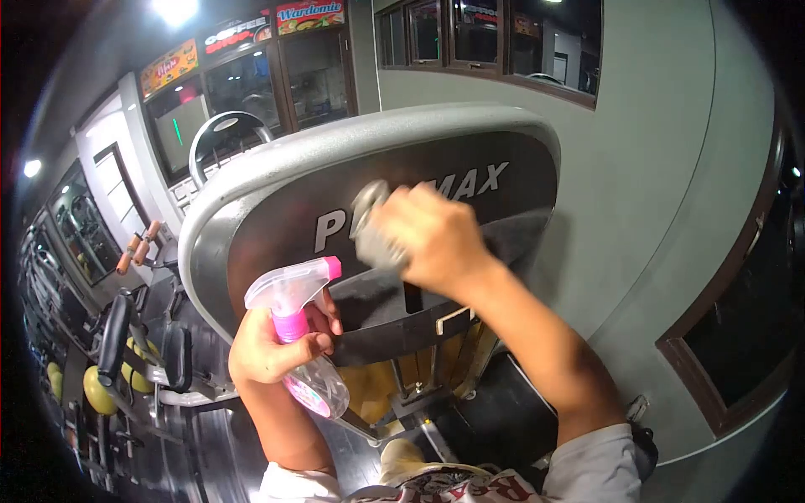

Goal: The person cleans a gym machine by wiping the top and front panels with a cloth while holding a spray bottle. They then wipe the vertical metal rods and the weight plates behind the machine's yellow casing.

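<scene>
My left hand (272,348) is wrapped round the neck of a clear spray bottle (323,386) with a pink collar and a pink nozzle tip. The bottle tilts, its nozzle pointing to the upper right. In my right hand (436,239) is a bunched grey cloth (377,239), held against or just in front of the dark panel (277,218) of a gym machine. White lettering on that panel is partly hidden behind the cloth and hand. A rounded silver frame (360,138) borders the panel.
Below the panel stand the machine's metal rods (402,377). A grey wall (646,168) rises on the right, with a dark framed window (738,327). Other gym equipment (126,335) and yellow-green balls (101,390) are on the left.
</scene>
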The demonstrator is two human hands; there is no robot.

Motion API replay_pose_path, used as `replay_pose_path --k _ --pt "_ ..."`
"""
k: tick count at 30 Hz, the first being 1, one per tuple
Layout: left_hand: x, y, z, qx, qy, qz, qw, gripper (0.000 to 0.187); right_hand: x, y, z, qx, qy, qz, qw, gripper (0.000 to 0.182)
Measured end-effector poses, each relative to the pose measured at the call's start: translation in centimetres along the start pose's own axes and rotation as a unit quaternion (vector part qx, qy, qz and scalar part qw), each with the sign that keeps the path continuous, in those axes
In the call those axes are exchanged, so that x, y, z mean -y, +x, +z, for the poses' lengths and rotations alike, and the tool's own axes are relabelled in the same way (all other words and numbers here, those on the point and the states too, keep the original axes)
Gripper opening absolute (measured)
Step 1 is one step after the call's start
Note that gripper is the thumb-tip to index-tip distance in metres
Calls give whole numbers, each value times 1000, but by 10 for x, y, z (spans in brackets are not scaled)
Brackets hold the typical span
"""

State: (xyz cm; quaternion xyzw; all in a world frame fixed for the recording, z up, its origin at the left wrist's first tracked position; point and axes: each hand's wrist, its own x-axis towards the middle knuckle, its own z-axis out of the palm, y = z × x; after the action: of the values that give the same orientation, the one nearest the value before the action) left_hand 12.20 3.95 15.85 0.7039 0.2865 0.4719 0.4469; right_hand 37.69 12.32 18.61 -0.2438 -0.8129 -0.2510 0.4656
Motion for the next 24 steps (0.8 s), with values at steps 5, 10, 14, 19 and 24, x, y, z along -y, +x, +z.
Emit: replay_pose_path --k 5,10,14,19,24 --pt "-2 -2 -2 25 -8 35 999 31 -30 28 -25 -63 -28 23 997 33" --pt "-5 -4 -4 29 -11 6 999 32 -10 32 -4 -103 50 12 993 33" --pt "-12 -2 6 -6 -16 25 1000 32 25 20 16 46 -32 -84 995 18" --pt "-12 -2 -1 25 -8 13 1000 31 -16 56 -15 -79 -26 25 996 38" --pt "-11 -2 -2 37 -22 13 999 33 23 33 7 23 -10 -76 997 20"
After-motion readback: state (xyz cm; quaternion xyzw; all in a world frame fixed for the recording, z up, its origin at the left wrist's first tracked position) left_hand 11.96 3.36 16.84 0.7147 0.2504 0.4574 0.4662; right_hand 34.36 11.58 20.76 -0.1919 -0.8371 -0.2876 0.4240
